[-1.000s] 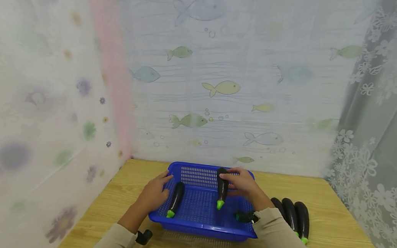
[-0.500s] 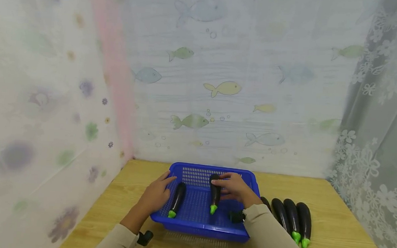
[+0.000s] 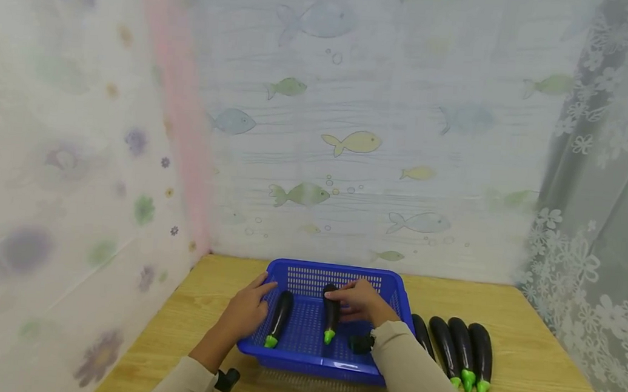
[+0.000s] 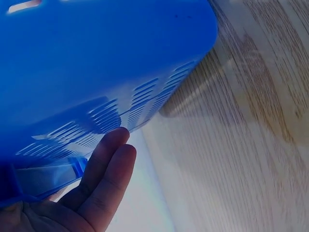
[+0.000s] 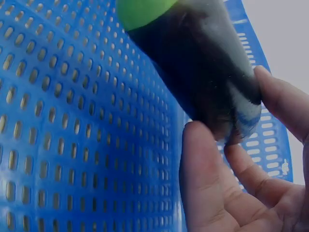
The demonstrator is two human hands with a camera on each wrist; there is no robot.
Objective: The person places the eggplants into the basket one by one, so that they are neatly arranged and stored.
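The right hand point(image 3: 358, 299) grips one eggplant point(image 3: 330, 315) by its blunt dark end, thumb on one side and fingers on the other. This held eggplant is located inside the blue basket point(image 3: 302, 359), right of center-left, with its green cap directed toward the person; contact with the basket floor cannot be determined. A second eggplant point(image 3: 280, 318) lies in the basket along the left wall, tilted slightly, green cap also toward the person. The left hand point(image 3: 244, 312) is positioned at the left rim of the basket with its fingers extended and relaxed, not curled around anything; in the left wrist view, two straight fingers lie beside the slotted wall. The basket sits on the wood-grain table point(image 3: 532, 357). On the table to the right of the basket, four eggplants point(image 3: 463, 349) are arranged side by side, visible caps facing the person; the leftmost is partly hidden by the right sleeve point(image 3: 416, 373). A fish-patterned sheet point(image 3: 309, 110) hangs behind the table.
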